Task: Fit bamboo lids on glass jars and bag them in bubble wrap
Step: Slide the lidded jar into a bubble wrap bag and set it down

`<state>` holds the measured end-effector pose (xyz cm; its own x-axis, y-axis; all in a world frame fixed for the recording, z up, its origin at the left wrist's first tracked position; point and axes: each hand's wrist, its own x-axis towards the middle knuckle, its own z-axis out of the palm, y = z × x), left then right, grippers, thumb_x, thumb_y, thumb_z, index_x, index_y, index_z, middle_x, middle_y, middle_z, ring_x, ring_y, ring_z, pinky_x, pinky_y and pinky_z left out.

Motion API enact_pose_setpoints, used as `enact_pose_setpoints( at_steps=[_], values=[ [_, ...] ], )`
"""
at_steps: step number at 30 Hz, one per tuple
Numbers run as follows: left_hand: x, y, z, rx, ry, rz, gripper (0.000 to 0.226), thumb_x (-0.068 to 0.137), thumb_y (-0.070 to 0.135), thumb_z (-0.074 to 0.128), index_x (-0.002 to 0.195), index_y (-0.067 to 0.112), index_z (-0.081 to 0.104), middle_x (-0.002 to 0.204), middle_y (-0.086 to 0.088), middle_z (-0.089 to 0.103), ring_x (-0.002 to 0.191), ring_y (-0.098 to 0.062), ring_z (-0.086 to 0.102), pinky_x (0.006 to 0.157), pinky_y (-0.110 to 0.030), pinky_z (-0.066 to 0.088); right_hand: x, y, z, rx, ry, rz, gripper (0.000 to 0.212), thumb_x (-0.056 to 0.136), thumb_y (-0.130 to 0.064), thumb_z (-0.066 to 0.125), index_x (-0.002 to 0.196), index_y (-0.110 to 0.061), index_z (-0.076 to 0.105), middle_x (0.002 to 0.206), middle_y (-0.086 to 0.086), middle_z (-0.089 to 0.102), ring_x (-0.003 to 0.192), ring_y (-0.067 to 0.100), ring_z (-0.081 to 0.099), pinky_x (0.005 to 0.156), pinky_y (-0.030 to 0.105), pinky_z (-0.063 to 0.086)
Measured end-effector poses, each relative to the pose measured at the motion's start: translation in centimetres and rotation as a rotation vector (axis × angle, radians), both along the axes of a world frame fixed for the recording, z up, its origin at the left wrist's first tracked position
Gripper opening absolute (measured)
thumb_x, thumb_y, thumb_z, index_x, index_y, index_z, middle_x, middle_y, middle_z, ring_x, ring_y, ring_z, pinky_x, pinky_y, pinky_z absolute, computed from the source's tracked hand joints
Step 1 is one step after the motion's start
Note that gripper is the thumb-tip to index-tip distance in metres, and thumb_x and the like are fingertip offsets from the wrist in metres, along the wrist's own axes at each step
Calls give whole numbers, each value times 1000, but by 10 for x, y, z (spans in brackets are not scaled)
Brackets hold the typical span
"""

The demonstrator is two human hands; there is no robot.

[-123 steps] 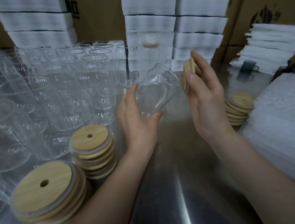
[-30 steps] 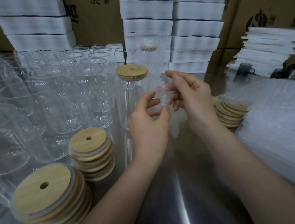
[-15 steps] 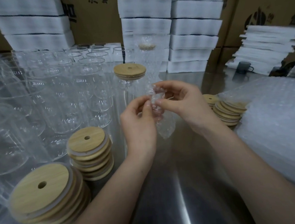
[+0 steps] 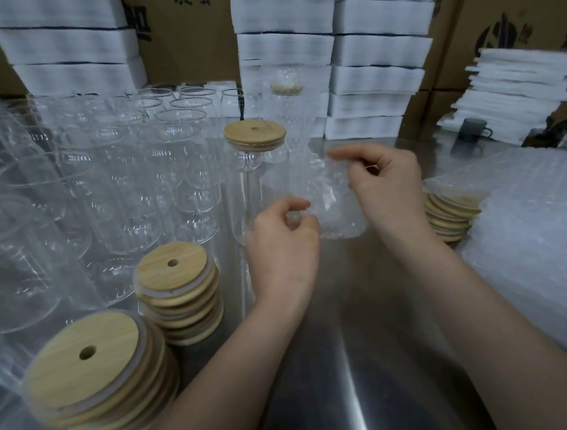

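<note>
Upright lidded jar [image 4: 254,173]; bubble bag [image 4: 334,207] pinched beside.

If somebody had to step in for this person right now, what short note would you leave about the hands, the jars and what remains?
Left hand pinches the lower edge of a bubble wrap bag; right hand pinches its upper edge.
The lidded jar, bamboo lid on, stands on the steel table just behind the bag, unbagged.
Done: one bagged jar stands farther back.
Left: bag the lidded jar, then lid and bag the open jars; lid stacks are nearby.
</note>
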<state>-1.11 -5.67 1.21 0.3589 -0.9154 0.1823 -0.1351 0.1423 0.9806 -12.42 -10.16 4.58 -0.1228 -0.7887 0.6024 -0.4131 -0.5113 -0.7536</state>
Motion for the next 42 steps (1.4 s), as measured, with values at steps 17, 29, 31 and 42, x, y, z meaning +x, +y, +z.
enact_pose_setpoints(
  at_steps=[17,29,31,42],
  values=[
    [7,1,-4,74,-100,-7,32,95,23,53,64,16,61,59,-2,70,36,-26,61,35,-21,41,70,-1,34,185,662,111,100,69,-69,73,149,-34,25,139,-1,55,127,25,50,112,49,32],
    [8,-3,-5,1,-23,-2,37,97,33,56,67,16,67,52,1,65,32,-20,58,36,-16,38,33,24,39,23,-702,336,68,64,-44,80,122,-22,52,113,6,66,98,25,70,84,34,58],
    [9,-4,-5,-18,27,-2,36,97,31,57,64,19,65,54,0,66,31,-21,57,35,-17,37,25,29,37,44,-777,401,62,69,-43,77,121,-20,51,103,7,66,86,24,72,79,34,58],
    [14,-12,-6,-3,212,-1,34,96,34,61,65,19,65,60,-8,71,29,-23,53,37,-22,35,16,31,22,-258,-560,284,59,75,-33,74,123,-17,43,133,31,43,111,40,57,83,38,58]
  ],
)
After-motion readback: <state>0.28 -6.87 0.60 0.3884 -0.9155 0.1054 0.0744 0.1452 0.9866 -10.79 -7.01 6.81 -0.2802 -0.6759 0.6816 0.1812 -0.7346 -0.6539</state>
